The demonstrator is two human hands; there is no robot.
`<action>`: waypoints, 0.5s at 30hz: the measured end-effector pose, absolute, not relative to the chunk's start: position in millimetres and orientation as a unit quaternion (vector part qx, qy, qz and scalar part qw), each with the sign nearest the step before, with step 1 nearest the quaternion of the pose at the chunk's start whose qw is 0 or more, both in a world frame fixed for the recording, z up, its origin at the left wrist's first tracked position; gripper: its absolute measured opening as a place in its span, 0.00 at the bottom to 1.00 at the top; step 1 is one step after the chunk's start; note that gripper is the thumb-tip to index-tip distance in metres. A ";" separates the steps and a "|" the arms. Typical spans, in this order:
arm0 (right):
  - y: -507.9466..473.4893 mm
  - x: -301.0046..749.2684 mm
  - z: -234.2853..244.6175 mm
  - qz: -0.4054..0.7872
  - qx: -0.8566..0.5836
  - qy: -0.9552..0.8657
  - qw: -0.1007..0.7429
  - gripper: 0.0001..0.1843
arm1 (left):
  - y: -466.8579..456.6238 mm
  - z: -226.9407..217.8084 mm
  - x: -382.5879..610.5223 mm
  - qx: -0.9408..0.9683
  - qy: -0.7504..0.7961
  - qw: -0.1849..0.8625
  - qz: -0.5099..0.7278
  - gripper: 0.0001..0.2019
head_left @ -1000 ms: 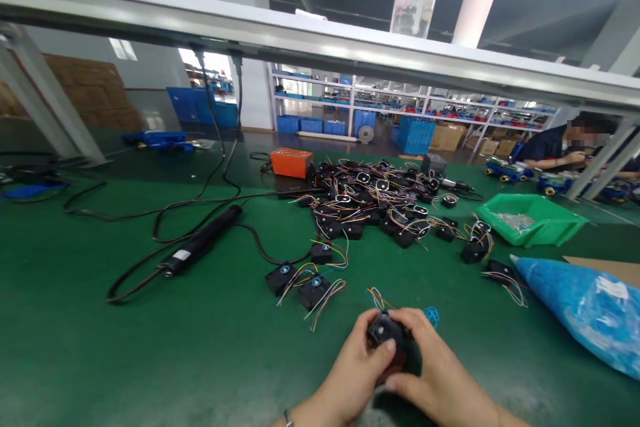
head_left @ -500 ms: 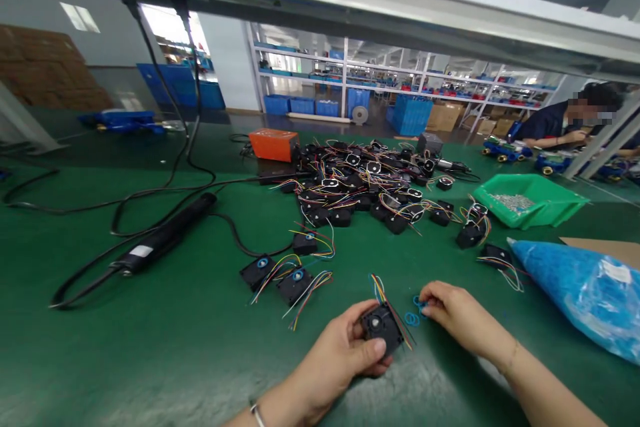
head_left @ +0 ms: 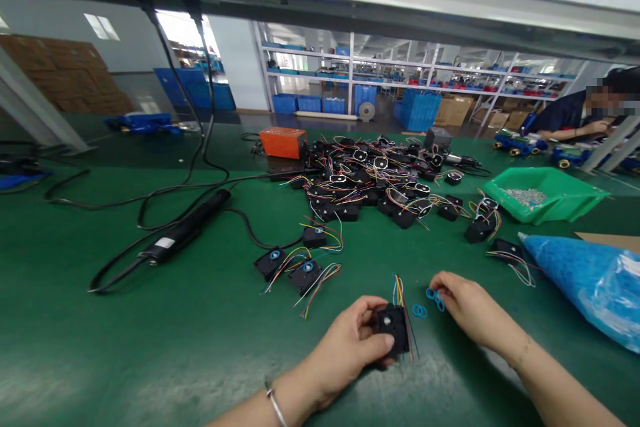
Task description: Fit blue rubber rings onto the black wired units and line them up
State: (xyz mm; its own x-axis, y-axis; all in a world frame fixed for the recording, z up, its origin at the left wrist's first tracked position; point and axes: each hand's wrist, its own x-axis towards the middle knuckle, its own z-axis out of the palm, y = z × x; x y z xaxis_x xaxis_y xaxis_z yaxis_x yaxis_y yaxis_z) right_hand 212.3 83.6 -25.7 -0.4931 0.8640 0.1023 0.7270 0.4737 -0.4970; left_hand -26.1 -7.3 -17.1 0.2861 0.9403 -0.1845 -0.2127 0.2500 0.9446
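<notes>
My left hand (head_left: 345, 350) is wrapped round a small black boxy motor unit (head_left: 397, 327) with a pale shaft on its face and a bundle of coloured wires. My thumb presses on its lower face. Just to its right, a few loose blue rings (head_left: 419, 311) lie on the green bench. My right hand (head_left: 465, 307) is closed in a pinch, with blue rings (head_left: 439, 301) at the fingertips; exactly how many it grips is hard to see. Further left sit three similar units, among them a black motor unit (head_left: 304, 277) with a blue ring round its shaft.
A heap of wired black units (head_left: 360, 180) fills the bench's back middle, beside an orange box (head_left: 283, 143). A corded black tool (head_left: 190, 227) lies left. On the right are a green bin (head_left: 570, 203) of small parts, a blue-filled plastic bag (head_left: 585, 280), and a co-worker (head_left: 565, 110).
The view has shifted a little left. My right hand has drawn slightly away from the loose rings, with blue rings now showing at its fingertips. My left hand keeps hold of the motor unit.
</notes>
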 end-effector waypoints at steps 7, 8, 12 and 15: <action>47.8 194.6 -10.2 0.348 -0.404 -0.788 0.310 0.07 | -3.2 -22.2 -20.8 0.450 0.403 0.677 0.420 0.28; 40.9 189.0 -10.6 0.373 -0.385 -0.783 0.316 0.06 | -2.9 -22.7 -20.8 0.451 0.401 0.680 0.417 0.28; 22.9 167.9 -16.0 0.368 -0.361 -0.797 0.315 0.04 | -1.6 -25.5 -20.2 0.458 0.389 0.691 0.402 0.28; 20.5 160.1 -20.3 0.333 -0.374 -0.802 0.325 0.04 | -0.2 -28.8 -19.3 0.469 0.388 0.688 0.396 0.27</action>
State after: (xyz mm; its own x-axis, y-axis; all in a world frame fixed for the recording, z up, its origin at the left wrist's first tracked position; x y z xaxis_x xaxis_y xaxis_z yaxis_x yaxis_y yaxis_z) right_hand 160.1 20.5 -20.3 -0.5084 0.8169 0.2726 0.3841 0.4984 -0.7772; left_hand -19.3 -0.2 -28.8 0.3857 0.9083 -0.1620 -0.1814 0.2468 0.9519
